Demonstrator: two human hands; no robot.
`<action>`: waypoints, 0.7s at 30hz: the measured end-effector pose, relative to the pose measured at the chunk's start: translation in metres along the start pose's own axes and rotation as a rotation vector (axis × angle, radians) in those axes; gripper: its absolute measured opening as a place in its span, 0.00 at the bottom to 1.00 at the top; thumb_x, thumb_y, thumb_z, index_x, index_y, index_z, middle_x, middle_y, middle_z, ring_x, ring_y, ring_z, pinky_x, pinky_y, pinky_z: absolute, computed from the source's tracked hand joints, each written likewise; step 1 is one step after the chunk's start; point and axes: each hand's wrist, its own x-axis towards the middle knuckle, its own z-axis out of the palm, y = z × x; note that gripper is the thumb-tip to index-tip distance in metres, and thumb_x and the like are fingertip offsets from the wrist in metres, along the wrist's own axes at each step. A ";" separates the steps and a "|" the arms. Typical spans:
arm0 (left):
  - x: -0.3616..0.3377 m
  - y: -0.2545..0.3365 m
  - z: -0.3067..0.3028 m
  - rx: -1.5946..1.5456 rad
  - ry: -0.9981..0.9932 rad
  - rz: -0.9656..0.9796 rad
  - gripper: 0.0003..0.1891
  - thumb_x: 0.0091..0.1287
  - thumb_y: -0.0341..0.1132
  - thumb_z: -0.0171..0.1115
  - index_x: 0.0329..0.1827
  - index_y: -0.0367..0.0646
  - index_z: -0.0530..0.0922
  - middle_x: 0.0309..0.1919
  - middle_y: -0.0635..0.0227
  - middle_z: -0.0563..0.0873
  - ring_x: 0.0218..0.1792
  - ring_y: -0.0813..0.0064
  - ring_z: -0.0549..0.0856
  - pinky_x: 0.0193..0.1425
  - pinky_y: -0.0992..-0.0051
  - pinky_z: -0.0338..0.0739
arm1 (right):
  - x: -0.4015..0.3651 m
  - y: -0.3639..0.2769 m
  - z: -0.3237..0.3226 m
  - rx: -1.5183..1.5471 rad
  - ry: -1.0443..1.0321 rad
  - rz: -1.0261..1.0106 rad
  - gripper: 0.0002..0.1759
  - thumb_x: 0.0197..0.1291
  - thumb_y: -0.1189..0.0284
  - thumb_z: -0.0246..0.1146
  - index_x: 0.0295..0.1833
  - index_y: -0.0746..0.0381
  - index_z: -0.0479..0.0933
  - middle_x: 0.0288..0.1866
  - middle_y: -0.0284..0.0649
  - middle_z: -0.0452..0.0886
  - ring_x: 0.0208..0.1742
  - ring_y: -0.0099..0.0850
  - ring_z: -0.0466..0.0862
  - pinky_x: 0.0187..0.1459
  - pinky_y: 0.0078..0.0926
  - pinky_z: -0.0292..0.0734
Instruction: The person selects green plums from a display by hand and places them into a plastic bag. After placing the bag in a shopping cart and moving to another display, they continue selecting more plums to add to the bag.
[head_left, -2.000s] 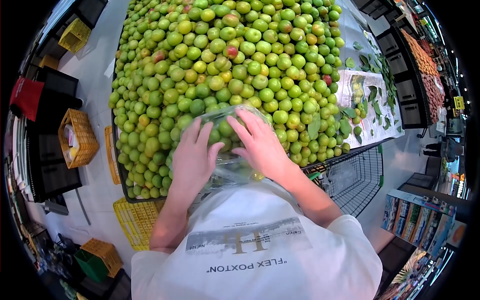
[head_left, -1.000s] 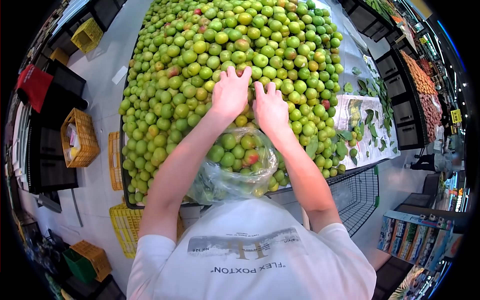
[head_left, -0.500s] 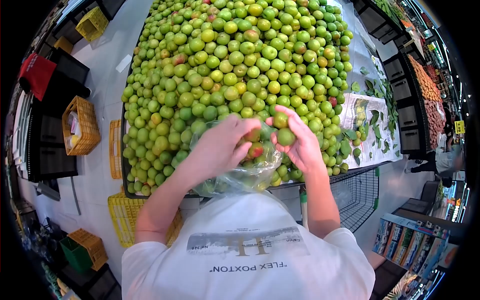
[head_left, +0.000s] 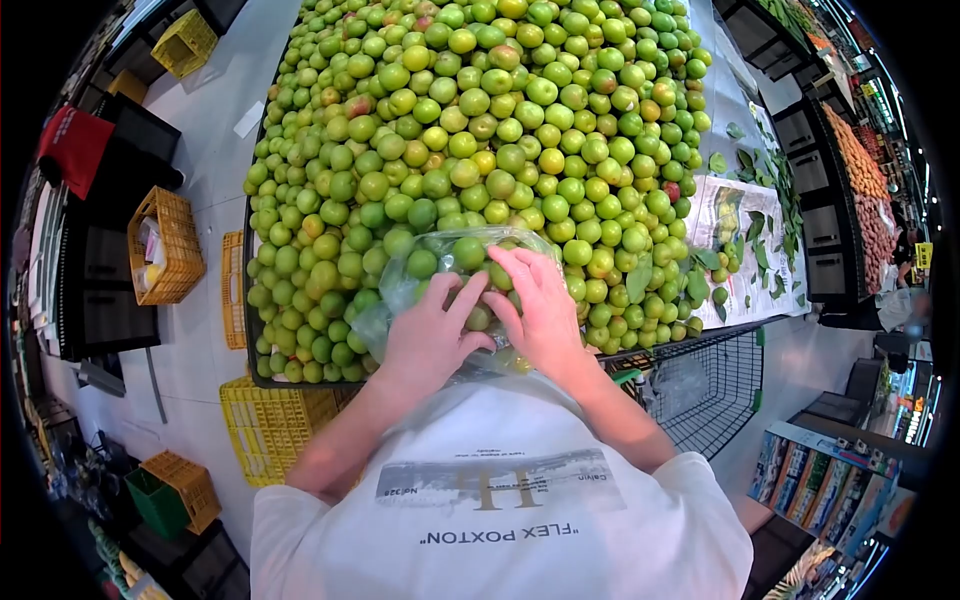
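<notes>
Starting at the left, one orange basket [head_left: 165,245] stands on the floor, and one yellow crate [head_left: 270,420] sits below the rim of the tray [head_left: 247,330]. The tray bears a pile [head_left: 520,100] of green fruit, far too many to count, a few of them blushed red. At its near edge lies one clear bag [head_left: 395,290], on top of the pile and close to the person's chest. About six fruit show through the film; the rest are hidden under the hands.

The left hand [head_left: 430,340] rests on the bag, its fingers a little apart and flat on the fruit. The right hand [head_left: 545,310], just beside it, curves over the bag's far side. I cannot tell whether its fingers pinch film or fruit.

The bag looks thin, soft and slippery, and heavily loaded for such film. It would likely tear if pulled by one corner. Gathered film at the mouth, with a palm under the load, looks the safest hold. The fruit seem firm, smooth and apt to roll.

Further right lie one newspaper [head_left: 725,190] strewn with leaves [head_left: 760,225], and one wire cart [head_left: 705,375].
</notes>
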 end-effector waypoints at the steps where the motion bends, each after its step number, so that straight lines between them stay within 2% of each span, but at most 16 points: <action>1: -0.004 -0.003 0.001 -0.009 0.022 0.018 0.40 0.54 0.50 0.80 0.70 0.45 0.75 0.57 0.60 0.78 0.42 0.58 0.86 0.42 0.63 0.83 | -0.001 -0.001 0.002 -0.051 -0.013 -0.020 0.32 0.62 0.70 0.73 0.73 0.53 0.73 0.62 0.44 0.76 0.59 0.47 0.79 0.55 0.42 0.81; 2: -0.010 -0.007 0.003 -0.008 0.022 0.017 0.40 0.54 0.50 0.80 0.70 0.45 0.75 0.57 0.60 0.78 0.42 0.58 0.86 0.42 0.63 0.83 | -0.001 -0.001 0.004 -0.101 -0.025 -0.040 0.34 0.60 0.69 0.74 0.73 0.52 0.74 0.61 0.42 0.76 0.58 0.45 0.78 0.53 0.42 0.81; 4: -0.020 -0.017 0.005 0.035 0.224 0.170 0.37 0.54 0.50 0.80 0.66 0.44 0.77 0.53 0.61 0.81 0.45 0.56 0.85 0.47 0.60 0.81 | 0.001 0.001 0.001 -0.117 -0.027 -0.066 0.35 0.58 0.69 0.76 0.72 0.53 0.74 0.61 0.42 0.77 0.58 0.45 0.79 0.54 0.40 0.81; 8: -0.028 -0.025 -0.001 0.086 0.195 0.271 0.31 0.55 0.47 0.78 0.59 0.45 0.79 0.47 0.62 0.83 0.47 0.56 0.84 0.54 0.58 0.77 | 0.004 -0.001 -0.002 -0.144 -0.100 -0.100 0.36 0.54 0.66 0.78 0.70 0.53 0.76 0.60 0.40 0.78 0.56 0.44 0.79 0.52 0.38 0.81; 10: -0.028 -0.019 -0.009 0.189 0.137 0.323 0.21 0.56 0.41 0.77 0.50 0.45 0.81 0.43 0.65 0.83 0.48 0.60 0.82 0.58 0.58 0.73 | 0.004 0.002 -0.001 -0.153 -0.108 -0.112 0.37 0.53 0.65 0.79 0.70 0.53 0.76 0.59 0.39 0.78 0.56 0.43 0.79 0.52 0.38 0.81; 11: -0.030 -0.022 -0.006 0.189 0.140 0.322 0.21 0.56 0.41 0.77 0.50 0.45 0.81 0.43 0.65 0.83 0.48 0.60 0.82 0.58 0.58 0.73 | 0.005 0.003 -0.001 -0.163 -0.113 -0.122 0.37 0.51 0.64 0.79 0.69 0.52 0.77 0.59 0.39 0.77 0.55 0.42 0.79 0.52 0.37 0.81; 13: -0.033 -0.029 0.000 0.181 0.158 0.357 0.12 0.55 0.35 0.76 0.39 0.46 0.82 0.40 0.69 0.82 0.45 0.64 0.82 0.59 0.59 0.72 | 0.005 0.001 -0.003 -0.176 -0.156 -0.133 0.37 0.53 0.63 0.78 0.70 0.52 0.76 0.60 0.38 0.77 0.56 0.42 0.79 0.50 0.37 0.83; 14: -0.034 -0.029 0.001 0.180 0.158 0.358 0.12 0.55 0.35 0.76 0.39 0.46 0.82 0.40 0.69 0.82 0.45 0.64 0.82 0.59 0.59 0.72 | 0.004 0.001 -0.004 -0.189 -0.199 -0.142 0.37 0.54 0.61 0.77 0.71 0.51 0.75 0.60 0.37 0.76 0.57 0.41 0.78 0.48 0.37 0.84; 16: -0.033 -0.019 -0.008 0.096 0.183 0.386 0.07 0.55 0.31 0.74 0.33 0.47 0.83 0.34 0.73 0.80 0.42 0.68 0.82 0.58 0.60 0.72 | 0.004 0.004 -0.007 -0.147 -0.239 -0.199 0.38 0.53 0.61 0.77 0.71 0.51 0.75 0.60 0.38 0.76 0.57 0.41 0.78 0.49 0.38 0.84; 17: -0.033 -0.014 -0.013 0.095 0.181 0.387 0.07 0.55 0.31 0.74 0.33 0.47 0.83 0.34 0.73 0.80 0.42 0.68 0.82 0.58 0.60 0.72 | 0.005 0.005 -0.007 -0.103 -0.280 -0.258 0.38 0.53 0.62 0.77 0.71 0.51 0.75 0.60 0.38 0.76 0.58 0.41 0.78 0.50 0.38 0.83; 21: -0.037 0.002 -0.029 0.008 0.197 0.435 0.07 0.54 0.31 0.75 0.31 0.50 0.83 0.31 0.75 0.80 0.36 0.70 0.82 0.55 0.59 0.71 | 0.013 -0.008 -0.018 -0.062 -0.407 -0.235 0.41 0.49 0.65 0.80 0.71 0.53 0.76 0.61 0.39 0.77 0.59 0.41 0.79 0.55 0.38 0.82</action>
